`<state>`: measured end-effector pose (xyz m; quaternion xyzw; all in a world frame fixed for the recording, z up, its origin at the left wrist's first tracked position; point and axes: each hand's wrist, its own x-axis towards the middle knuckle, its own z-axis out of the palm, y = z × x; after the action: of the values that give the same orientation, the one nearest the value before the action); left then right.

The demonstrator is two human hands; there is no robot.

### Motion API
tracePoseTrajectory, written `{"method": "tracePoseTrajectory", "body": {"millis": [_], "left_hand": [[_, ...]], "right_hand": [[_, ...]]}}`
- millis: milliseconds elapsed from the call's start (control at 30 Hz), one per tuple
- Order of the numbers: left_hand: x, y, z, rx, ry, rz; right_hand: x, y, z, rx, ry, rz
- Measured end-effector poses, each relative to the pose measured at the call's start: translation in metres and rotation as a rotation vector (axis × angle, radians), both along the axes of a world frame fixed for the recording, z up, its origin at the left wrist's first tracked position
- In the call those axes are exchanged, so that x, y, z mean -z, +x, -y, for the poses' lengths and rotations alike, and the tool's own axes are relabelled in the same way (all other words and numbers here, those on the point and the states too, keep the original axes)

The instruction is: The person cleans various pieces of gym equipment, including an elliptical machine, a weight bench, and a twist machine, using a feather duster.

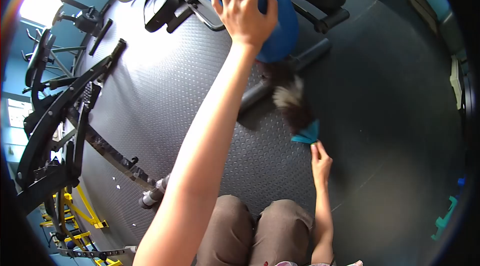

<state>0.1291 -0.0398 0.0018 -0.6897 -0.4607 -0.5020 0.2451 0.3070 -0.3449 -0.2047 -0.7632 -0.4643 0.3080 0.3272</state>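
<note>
My left hand (244, 8) is stretched forward with fingers spread, palm flat against a large blue exercise ball (280, 26) that rests near a machine's dark base bar (280, 73). My right hand (320, 161) is low near the floor, gripping the blue handle of a feather duster (295, 108). The duster's dark and white feathers reach under the ball toward the bar. My knees in brown trousers (260, 231) show at the bottom.
Black gym machines (55, 116) stand along the left, with yellow frames (80, 216) at the lower left. Another machine with a black pad (160, 1) sits behind the ball. The studded rubber floor (165, 96) runs through the middle; dark floor spreads to the right.
</note>
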Motion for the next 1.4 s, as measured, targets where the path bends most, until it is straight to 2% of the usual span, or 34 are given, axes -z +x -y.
{"method": "tracePoseTrajectory", "body": {"millis": [100, 233, 300, 433, 467, 567, 600, 733, 833, 900, 1000, 1033, 1100, 1233, 1333, 1400], "left_hand": [[-0.001, 0.002, 0.002, -0.027, -0.064, 0.011], [-0.004, 0.004, 0.004, -0.029, -0.09, -0.029], [-0.005, 0.005, 0.004, -0.03, -0.088, -0.045], [-0.006, 0.006, 0.006, -0.059, -0.096, -0.079], [-0.005, 0.006, 0.005, -0.05, -0.085, -0.077], [-0.008, 0.006, 0.007, -0.042, -0.152, -0.058], [-0.009, 0.006, 0.007, -0.057, -0.155, -0.064], [-0.009, 0.006, 0.008, -0.051, -0.165, -0.035], [-0.014, 0.009, 0.013, -0.064, -0.148, -0.043], [-0.015, 0.009, 0.013, -0.072, -0.161, -0.036], [-0.016, 0.008, 0.014, -0.064, -0.184, -0.017], [-0.016, 0.008, 0.014, -0.054, -0.188, -0.009], [-0.016, 0.008, 0.014, -0.057, -0.196, -0.003], [-0.016, 0.008, 0.015, -0.047, -0.188, 0.013], [-0.017, 0.007, 0.016, -0.037, -0.199, 0.019], [-0.019, 0.008, 0.017, -0.036, -0.227, 0.017]], "right_hand": [[0.008, 0.004, -0.003, 0.117, 0.072, -0.139], [0.016, 0.001, -0.001, -0.045, 0.151, -0.017], [0.021, 0.002, 0.005, -0.013, 0.04, -0.041], [0.025, -0.009, 0.008, -0.025, 0.181, -0.018], [0.019, -0.006, 0.008, -0.049, 0.051, -0.045], [0.003, 0.006, 0.005, 0.01, -0.027, 0.0], [0.008, 0.007, 0.006, 0.068, 0.089, -0.047], [0.0, 0.019, 0.001, -0.077, 0.091, -0.019], [0.0, 0.037, -0.006, -0.053, 0.008, 0.125], [-0.007, 0.034, -0.011, -0.007, 0.031, 0.075], [-0.017, 0.035, -0.015, -0.113, 0.011, 0.044], [-0.01, 0.038, -0.014, -0.101, -0.015, 0.096], [-0.006, 0.037, -0.015, -0.016, 0.091, 0.109], [-0.005, 0.027, 0.0, -0.127, 0.116, 0.044], [-0.003, 0.034, 0.009, -0.14, -0.022, 0.186], [-0.032, 0.032, 0.01, -0.108, -0.036, 0.223]]}}
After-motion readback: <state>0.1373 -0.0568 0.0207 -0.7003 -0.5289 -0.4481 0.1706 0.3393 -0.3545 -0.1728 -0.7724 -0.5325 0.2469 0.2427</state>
